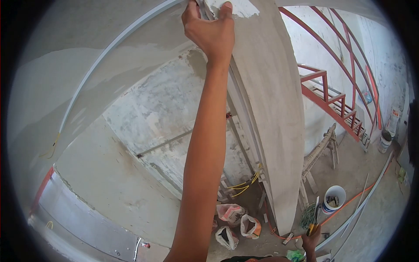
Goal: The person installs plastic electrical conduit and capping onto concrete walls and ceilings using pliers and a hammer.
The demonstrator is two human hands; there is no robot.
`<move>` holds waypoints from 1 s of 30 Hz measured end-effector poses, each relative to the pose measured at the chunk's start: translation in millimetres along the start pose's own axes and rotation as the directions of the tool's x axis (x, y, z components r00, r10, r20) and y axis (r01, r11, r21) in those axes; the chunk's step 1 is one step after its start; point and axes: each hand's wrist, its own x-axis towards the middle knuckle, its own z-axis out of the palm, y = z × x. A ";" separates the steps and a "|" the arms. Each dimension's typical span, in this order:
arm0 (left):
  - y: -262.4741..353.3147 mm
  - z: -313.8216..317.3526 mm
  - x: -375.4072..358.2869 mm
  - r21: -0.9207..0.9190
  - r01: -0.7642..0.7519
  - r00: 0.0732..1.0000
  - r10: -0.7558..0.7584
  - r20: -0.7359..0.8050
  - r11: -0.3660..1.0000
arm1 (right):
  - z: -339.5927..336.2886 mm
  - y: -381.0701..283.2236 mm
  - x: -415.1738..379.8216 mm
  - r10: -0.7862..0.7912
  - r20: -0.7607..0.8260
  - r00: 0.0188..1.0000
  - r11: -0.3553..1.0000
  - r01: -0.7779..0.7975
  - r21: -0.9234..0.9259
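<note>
My left hand (211,32) is raised high at the top of the head view, its fingers closed around a narrow grey piece (204,9) at the edge of the plastered beam (273,109). The top of that piece is cut off by the frame. My thumb lies against a ragged white patch (244,7) on the beam. Low at the right, my right hand (311,240) is closed on a tool with a yellow-and-black handle (312,229). A narrow dark part points up from the handle; its exact kind is too small to tell.
Below stand several open sacks (250,226), a white bucket (334,197) and a wooden trestle (321,148). Yellow wires (244,185) hang near the wall. A red metal stair frame (325,98) rises at the right. Long pipes (362,201) and an orange hose (349,201) lie across the floor.
</note>
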 end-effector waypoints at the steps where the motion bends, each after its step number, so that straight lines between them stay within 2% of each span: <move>1: -1.7 2.8 0.1 -0.090 0.015 1.000 -0.017 -0.020 0.996 | -4.3 -0.9 -6.7 0.054 0.034 0.998 0.998 -0.054 0.012; 3: 1.0 1.2 0.5 0.067 0.025 1.000 -0.025 -0.005 0.997 | -15.8 -20.5 -24.1 0.161 0.106 0.981 0.986 -0.165 0.028; 6: 13.4 0.4 -6.6 0.241 -0.028 1.000 0.030 -0.002 0.970 | -19.8 4.6 -40.3 0.176 0.072 0.982 0.982 -0.179 0.053; 7: 16.4 1.1 -8.9 0.287 -0.058 0.998 0.061 -0.002 0.956 | -13.7 7.7 -44.8 0.110 -0.053 0.993 0.991 -0.105 0.083; 10: 10.8 0.9 -5.9 0.204 0.076 0.996 -0.083 0.024 0.976 | -25.7 17.2 -41.8 0.200 0.029 0.979 0.977 -0.196 -0.086; 13: 8.9 3.8 -8.8 0.190 0.089 0.995 -0.096 0.028 0.978 | -19.4 37.6 -30.9 0.090 -0.040 0.995 0.995 -0.088 0.036; 16: 9.1 5.1 -10.7 0.265 0.032 0.998 -0.043 0.036 0.964 | -17.5 44.4 -16.3 0.091 -0.059 0.994 0.996 -0.090 0.013; 17: 9.7 5.0 -9.9 0.296 0.025 0.998 -0.042 0.050 0.955 | -21.7 14.5 -11.7 0.178 0.007 0.984 0.984 -0.178 -0.026; 19: 10.8 1.5 -7.5 0.363 0.013 0.996 -0.043 0.075 0.932 | -12.3 23.6 -0.8 0.140 -0.042 0.989 0.990 -0.139 0.030; 22: 14.1 -1.9 -3.2 0.173 0.077 0.972 -0.112 0.206 0.982 | -4.1 50.6 17.0 0.092 -0.049 0.995 0.996 -0.091 0.026; 25: 8.7 -0.4 -2.2 0.092 0.074 0.974 -0.092 0.207 0.993 | -0.5 63.0 39.1 0.068 0.055 0.996 0.998 -0.068 0.003; 26: 7.2 -3.6 -4.2 0.142 0.049 0.980 -0.076 0.184 0.989 | -3.4 49.1 45.3 0.060 0.103 0.993 0.998 -0.060 -0.008; 28: 8.8 -2.3 -5.4 0.221 -0.010 0.991 -0.021 0.135 0.975 | -0.9 31.7 45.9 0.005 0.055 0.998 1.000 -0.006 0.016; 29: 9.3 -0.9 -5.6 0.260 0.026 0.994 -0.051 0.092 0.965 | 1.2 30.4 47.1 -0.024 0.033 0.999 1.000 0.024 0.003; 30: 9.6 -0.9 -4.6 0.193 0.077 0.989 -0.100 0.111 0.978 | 1.5 28.9 48.7 -0.053 0.007 0.999 0.999 0.053 -0.011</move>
